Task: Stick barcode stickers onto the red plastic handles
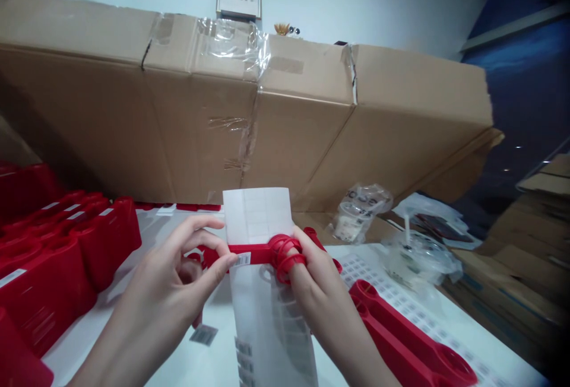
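A framed sheet [239,4] shows above brown cardboard [303,132].

Blurred, illegible print on the barcode label [243,259] against the red part [260,254]

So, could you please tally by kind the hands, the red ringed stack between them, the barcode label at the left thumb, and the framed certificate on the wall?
Hands, left hand and right hand: 2
Red ringed stack, layers too blurred to count: 1
Barcode label: 1
Framed certificate: 1
Total: 5
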`<state>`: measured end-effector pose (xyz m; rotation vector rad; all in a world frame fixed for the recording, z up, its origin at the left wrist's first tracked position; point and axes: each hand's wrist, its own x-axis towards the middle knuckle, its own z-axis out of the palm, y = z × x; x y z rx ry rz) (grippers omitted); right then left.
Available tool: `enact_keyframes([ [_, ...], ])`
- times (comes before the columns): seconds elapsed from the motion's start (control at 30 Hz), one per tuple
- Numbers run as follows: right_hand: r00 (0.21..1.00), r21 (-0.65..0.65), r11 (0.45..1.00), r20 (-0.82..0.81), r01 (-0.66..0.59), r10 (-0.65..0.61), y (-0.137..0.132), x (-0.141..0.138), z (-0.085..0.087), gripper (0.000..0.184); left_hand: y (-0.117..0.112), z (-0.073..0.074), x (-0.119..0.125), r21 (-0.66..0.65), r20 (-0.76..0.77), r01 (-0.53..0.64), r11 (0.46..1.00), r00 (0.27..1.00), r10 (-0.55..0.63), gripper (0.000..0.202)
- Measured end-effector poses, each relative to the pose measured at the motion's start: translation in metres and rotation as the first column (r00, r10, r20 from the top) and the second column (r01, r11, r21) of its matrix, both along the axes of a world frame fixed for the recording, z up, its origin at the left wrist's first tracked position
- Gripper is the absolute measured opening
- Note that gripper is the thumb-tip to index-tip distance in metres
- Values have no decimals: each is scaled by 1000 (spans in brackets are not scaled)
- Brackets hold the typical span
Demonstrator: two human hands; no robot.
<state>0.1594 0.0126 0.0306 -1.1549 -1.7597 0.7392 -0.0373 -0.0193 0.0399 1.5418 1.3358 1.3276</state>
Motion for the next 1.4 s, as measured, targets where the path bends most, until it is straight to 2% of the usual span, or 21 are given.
enact_keyframes([
  [0.3, 999, -5, 1000, -35, -11, 11, 0, 0, 1, 24, -3, 2, 3, 1, -21, -15, 1000, 1000, 15, 43],
  [0.4, 998, -13, 999, -47, -33, 32, -2, -1, 1, 24, -2, 1, 6, 14, -41, -66, 998, 997, 67, 41],
  [0.5, 998, -35, 998, -52, -48, 46, -4, -2, 1, 27, 6, -4, 6, 84, -127, -142, 986, 980, 152, 38],
  [0.57, 998, -34, 999, -55, -41, 39, -3, -2, 2, 29, 14, -10, 3, 138, -233, -215, 967, 942, 242, 43],
  [0.67, 996, -17, 999, -80, -33, 32, 0, -2, 1, 29, 24, -18, -1, 222, -409, -340, 914, 818, 404, 59],
  [0.73, 995, 0, 999, -95, -44, 44, 1, -4, -1, 28, 27, -22, 1, 248, -465, -355, 901, 773, 432, 67],
  [0.8, 994, 37, 998, -94, -50, 53, 0, -6, -4, 27, 28, -23, 4, 246, -446, -287, 926, 815, 371, 67],
  [0.87, 995, 76, 996, -82, -48, 54, -1, -7, -8, 25, 28, -23, 6, 219, -368, -203, 954, 889, 273, 64],
  [0.97, 995, 81, 995, -84, -54, 61, -2, -7, -8, 26, 31, -20, 3, 117, -195, -103, 988, 973, 125, 53],
  [1.03, 993, 72, 996, -101, -56, 63, 0, -5, -4, 27, 33, -17, -3, 70, -48, -46, 997, 998, 49, 44],
  [1.1, 992, 69, 997, -116, -45, 53, 2, -2, 0, 27, 34, -12, -10, 41, 53, -1, 999, 999, -1, 42],
  [1.17, 991, 61, 997, -123, -47, 55, 4, 2, 4, 26, 34, -6, -17, -27, 89, 43, 999, 995, -41, 44],
  [1.3, 991, 45, 998, -126, -47, 53, 10, 9, 9, 23, 29, 6, -31, -177, 245, 234, 956, 951, -188, 47],
  [1.4, 990, 5, 999, -137, -44, 45, 13, 15, 12, 24, 22, 14, -38, -150, 359, 334, 931, 895, -264, 39],
])
